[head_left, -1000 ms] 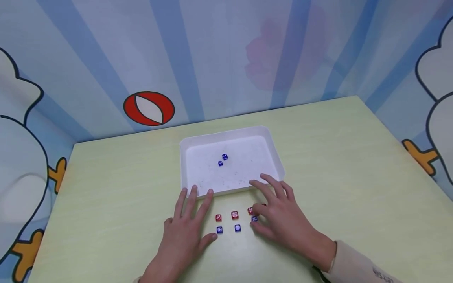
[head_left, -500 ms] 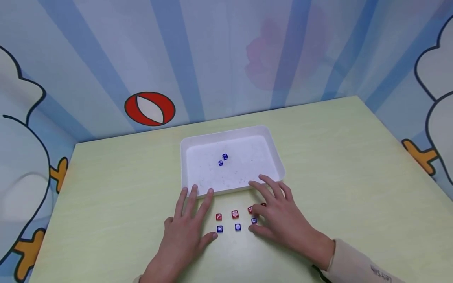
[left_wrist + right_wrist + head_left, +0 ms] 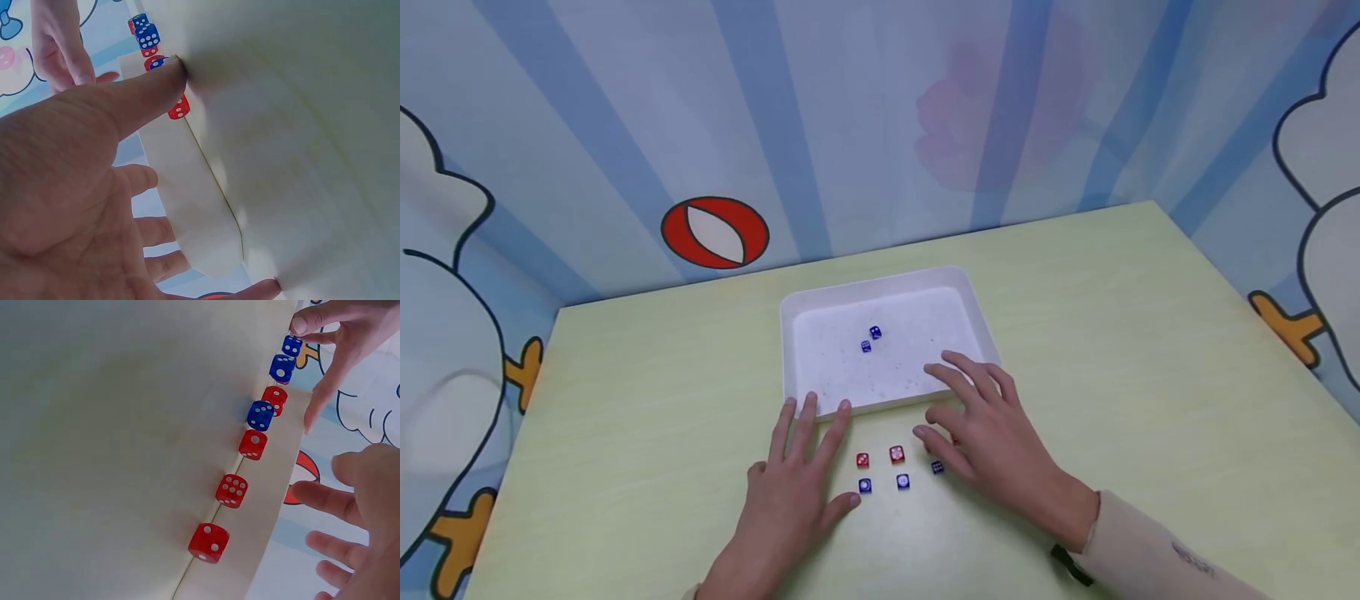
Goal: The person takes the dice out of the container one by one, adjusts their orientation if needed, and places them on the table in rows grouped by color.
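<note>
In the head view, my left hand (image 3: 790, 492) rests spread on the table at the tray's near-left corner. Its thumb tip lies beside a blue die (image 3: 865, 486). My right hand (image 3: 1000, 442) hovers over the right end of two rows of dice, fingers loosely bent, holding nothing. Just under it sits another blue die (image 3: 937, 467), in line with a middle blue die (image 3: 903, 482). Behind them runs a row of red dice (image 3: 897, 454), its right end partly hidden by the right hand. The right wrist view shows several red dice (image 3: 232, 490) and the blue dice (image 3: 260, 415) apart from my fingers.
A shallow white tray (image 3: 887, 285) stands behind the rows, with two blue dice (image 3: 876, 332) inside. The pale table (image 3: 1112, 333) reaches back to a patterned wall (image 3: 880, 125).
The right thumb and index finger have come away from the right-hand blue die. The right hand has risen and shifted slightly toward the tray. The left hand stays put.
</note>
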Demonstrator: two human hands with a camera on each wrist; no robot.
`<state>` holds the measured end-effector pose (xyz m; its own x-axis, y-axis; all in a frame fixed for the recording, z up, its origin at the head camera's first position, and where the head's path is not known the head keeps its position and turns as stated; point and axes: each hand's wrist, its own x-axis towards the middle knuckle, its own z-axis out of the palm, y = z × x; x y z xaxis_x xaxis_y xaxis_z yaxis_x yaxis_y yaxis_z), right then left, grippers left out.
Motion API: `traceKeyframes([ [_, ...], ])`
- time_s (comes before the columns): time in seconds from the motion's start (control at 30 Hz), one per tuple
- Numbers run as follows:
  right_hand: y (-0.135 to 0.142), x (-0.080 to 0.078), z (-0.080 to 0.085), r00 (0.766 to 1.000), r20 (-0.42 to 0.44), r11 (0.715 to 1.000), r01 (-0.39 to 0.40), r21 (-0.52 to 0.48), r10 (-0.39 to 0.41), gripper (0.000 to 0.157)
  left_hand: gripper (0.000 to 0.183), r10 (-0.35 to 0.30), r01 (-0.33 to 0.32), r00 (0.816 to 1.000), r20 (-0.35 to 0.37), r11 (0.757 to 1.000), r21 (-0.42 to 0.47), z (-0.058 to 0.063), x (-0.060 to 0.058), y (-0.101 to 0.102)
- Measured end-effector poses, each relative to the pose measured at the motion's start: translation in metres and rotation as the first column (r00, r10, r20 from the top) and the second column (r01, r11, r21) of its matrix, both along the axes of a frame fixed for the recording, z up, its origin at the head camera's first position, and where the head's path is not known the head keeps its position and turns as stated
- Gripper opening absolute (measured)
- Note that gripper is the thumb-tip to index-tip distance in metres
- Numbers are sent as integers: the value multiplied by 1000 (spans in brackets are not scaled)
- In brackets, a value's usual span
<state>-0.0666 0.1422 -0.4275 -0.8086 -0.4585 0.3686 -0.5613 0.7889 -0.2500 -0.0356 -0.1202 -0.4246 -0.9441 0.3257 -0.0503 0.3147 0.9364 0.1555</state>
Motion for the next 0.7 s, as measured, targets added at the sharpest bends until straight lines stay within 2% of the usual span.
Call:
traceKeyframes([
  [0.17, -8, -17, 1, 997, -58, 998, -57, 17, 57, 18, 102, -3, 3, 1000, 9, 1000, 0, 1, -1, 0],
  [0.43, -20, -45, 1, 989, -128, 996, -70, 56, 77, 14, 101, -14, 14, 1000, -14, 1000, 0, 0, 0, -1],
  [0.7, -37, -67, 5, 992, -117, 996, -42, 77, 51, 17, 101, -6, 6, 1000, -9, 1000, -7, -2, 0, -2],
])
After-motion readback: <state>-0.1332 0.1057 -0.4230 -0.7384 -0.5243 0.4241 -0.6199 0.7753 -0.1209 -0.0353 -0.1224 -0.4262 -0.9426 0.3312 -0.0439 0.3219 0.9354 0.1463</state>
